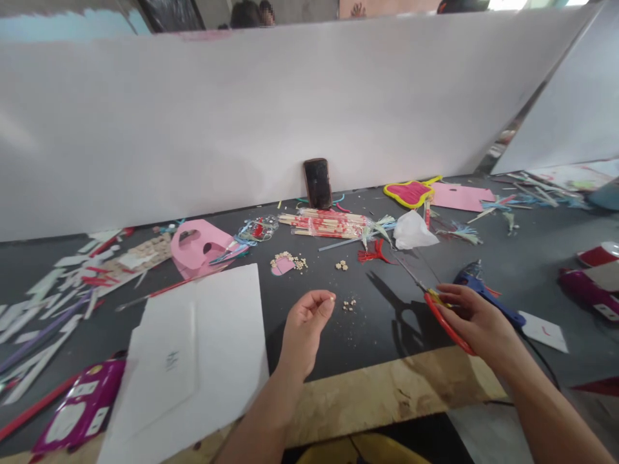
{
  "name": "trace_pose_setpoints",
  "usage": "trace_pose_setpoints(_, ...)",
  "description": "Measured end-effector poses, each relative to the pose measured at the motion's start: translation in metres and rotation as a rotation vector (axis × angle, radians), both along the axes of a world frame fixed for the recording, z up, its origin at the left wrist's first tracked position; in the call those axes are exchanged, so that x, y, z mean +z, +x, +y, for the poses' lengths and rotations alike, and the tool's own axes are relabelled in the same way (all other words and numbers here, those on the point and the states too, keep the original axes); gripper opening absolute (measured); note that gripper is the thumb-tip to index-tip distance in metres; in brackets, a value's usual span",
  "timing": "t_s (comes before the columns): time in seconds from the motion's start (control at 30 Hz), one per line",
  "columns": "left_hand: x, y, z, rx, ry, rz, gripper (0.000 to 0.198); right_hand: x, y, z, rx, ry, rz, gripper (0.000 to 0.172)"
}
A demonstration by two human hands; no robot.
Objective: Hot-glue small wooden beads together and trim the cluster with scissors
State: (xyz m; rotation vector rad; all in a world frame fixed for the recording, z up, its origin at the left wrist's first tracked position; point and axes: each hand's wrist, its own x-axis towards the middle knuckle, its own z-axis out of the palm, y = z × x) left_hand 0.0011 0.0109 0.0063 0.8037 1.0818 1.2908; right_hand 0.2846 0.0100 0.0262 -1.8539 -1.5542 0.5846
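Pinched between thumb and forefinger of my left hand (pixel 307 325) is a small pale bead-like piece (pixel 333 298). My right hand (pixel 476 319) grips red-handled scissors (pixel 447 322), with the blades pointing away over the table and a shadow beside them. Just right of my left fingertips lies a small cluster of pale bits (pixel 349 305), with fine crumbs around it. Farther back sits another little group of pale pieces (pixel 341 265). More of them surround a pink paper shape (pixel 283 265). A blue glue gun (pixel 488 293) lies just beyond my right hand.
White sheets (pixel 217 361) cover the left front. A phone (pixel 318 183) leans on the white partition (pixel 290 116). Wrapped sticks (pixel 333 223), a pink cut-out (pixel 200 248), a plastic bag (pixel 414 230) and paper strips (pixel 39 309) lie about. The wooden front edge (pixel 387 393) runs near my wrists.
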Motion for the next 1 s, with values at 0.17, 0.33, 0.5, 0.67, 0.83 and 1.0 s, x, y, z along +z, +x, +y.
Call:
trace_pose_setpoints(0.17,-0.003,0.002,-0.001,-0.035,-0.003,-0.013,0.017,0.006,-0.021,-0.017,0.137,-0.126,0.419,0.075)
trace_pose_setpoints(0.33,-0.001,0.004,-0.003,-0.058,0.001,-0.007,0.018,0.001,-0.051,-0.042,0.306,-0.002,0.277,0.064)
trace_pose_setpoints(0.5,0.000,0.003,-0.002,-0.098,0.023,0.032,0.017,0.001,-0.068,-0.056,0.549,-0.020,0.139,0.053)
trace_pose_setpoints(0.67,-0.001,0.002,-0.004,-0.165,0.079,0.115,0.014,-0.001,-0.069,-0.057,0.570,0.157,-0.181,0.053)
trace_pose_setpoints(0.83,0.003,0.001,-0.004,-0.229,0.147,0.186,0.019,0.000,-0.068,-0.055,0.585,0.187,-0.309,0.055)
trace_pose_setpoints(1.0,0.010,0.002,-0.004,-0.244,0.154,0.219,0.023,-0.001,-0.068,-0.054,0.582,0.207,-0.307,0.048)
